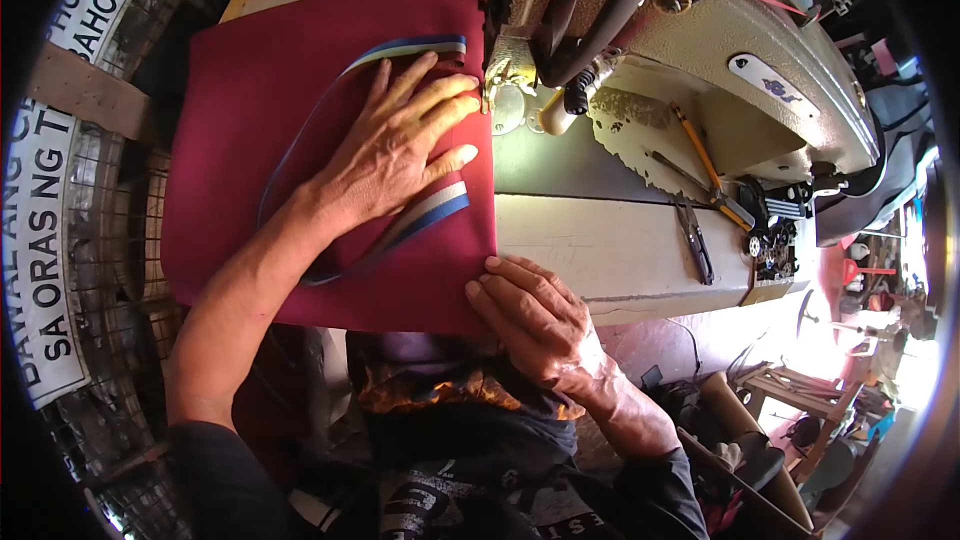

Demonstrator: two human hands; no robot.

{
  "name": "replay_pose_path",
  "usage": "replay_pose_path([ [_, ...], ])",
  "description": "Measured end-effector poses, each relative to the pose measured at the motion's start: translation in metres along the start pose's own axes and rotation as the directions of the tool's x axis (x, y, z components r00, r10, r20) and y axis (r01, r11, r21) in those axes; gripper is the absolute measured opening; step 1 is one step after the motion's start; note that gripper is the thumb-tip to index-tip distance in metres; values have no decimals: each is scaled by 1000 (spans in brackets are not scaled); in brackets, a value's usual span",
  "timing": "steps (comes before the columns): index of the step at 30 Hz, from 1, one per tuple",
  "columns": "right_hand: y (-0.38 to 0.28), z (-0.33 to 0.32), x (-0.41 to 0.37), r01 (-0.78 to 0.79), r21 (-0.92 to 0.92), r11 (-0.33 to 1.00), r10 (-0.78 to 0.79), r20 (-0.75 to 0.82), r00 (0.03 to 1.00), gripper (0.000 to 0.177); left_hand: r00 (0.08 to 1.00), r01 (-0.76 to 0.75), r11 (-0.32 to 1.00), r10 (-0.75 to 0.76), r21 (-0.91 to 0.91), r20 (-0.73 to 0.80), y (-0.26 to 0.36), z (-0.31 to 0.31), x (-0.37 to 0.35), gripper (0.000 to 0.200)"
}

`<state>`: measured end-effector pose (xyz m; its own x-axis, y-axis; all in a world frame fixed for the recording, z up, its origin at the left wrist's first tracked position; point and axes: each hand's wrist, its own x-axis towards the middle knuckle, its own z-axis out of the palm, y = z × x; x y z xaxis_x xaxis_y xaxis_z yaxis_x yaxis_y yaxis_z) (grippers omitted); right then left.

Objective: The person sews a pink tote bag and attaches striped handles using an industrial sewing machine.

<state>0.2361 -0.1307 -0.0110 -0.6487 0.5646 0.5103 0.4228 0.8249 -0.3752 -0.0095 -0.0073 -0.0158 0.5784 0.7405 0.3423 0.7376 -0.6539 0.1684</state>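
Observation:
A dark red fabric piece (pixel 250 110) lies spread across the left of the machine table, its right edge beside the sewing machine's needle area. A blue and white striped strap (pixel 430 215) curves in a loop on top of it. My left hand (pixel 400 140) rests flat on the fabric between the strap's ends, fingers spread near the presser foot. At the fabric's lower right corner, my right hand (pixel 535 315) pinches the edge between thumb and fingers.
The sewing machine (pixel 740 50) arches over the right side. An orange-handled tool (pixel 697 145) and dark snips (pixel 692 240) lie on the table (pixel 600 250). Wire mesh with lettered signs (pixel 50 240) stands at the left. A box (pixel 750 460) sits lower right.

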Motion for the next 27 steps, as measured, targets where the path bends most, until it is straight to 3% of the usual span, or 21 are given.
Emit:
replay_pose_path([
  [5,8,1,14,-48,22,999,47,19,999,53,1000,15,999,-14,-37,26,-19,2,12,47],
  [8,9,1,18,-68,14,998,68,18,998,54,992,49,996,-40,-79,120,-22,-13,20,46],
  [9,8,0,17,-78,14,997,78,28,997,54,970,145,982,-117,-123,214,-23,-24,24,43],
  [10,8,1,16,-79,12,997,78,29,996,55,988,143,951,-118,-274,103,-22,-31,22,38],
  [12,9,3,14,-78,6,997,77,26,997,57,989,145,958,-135,-247,58,7,-62,26,34],
  [14,9,5,14,-70,-4,998,70,11,997,57,994,-36,999,38,-25,105,45,-63,10,33],
  [16,9,4,15,-68,-13,998,68,11,998,57,994,-51,995,43,80,99,70,-35,-15,41],
  [21,9,-1,12,-45,-21,999,46,30,998,53,999,18,994,-23,-105,-44,60,-14,-34,42],
  [27,10,-7,17,9,-75,997,-2,94,996,51,1000,14,996,-13,-91,3,56,-16,-30,43],
])
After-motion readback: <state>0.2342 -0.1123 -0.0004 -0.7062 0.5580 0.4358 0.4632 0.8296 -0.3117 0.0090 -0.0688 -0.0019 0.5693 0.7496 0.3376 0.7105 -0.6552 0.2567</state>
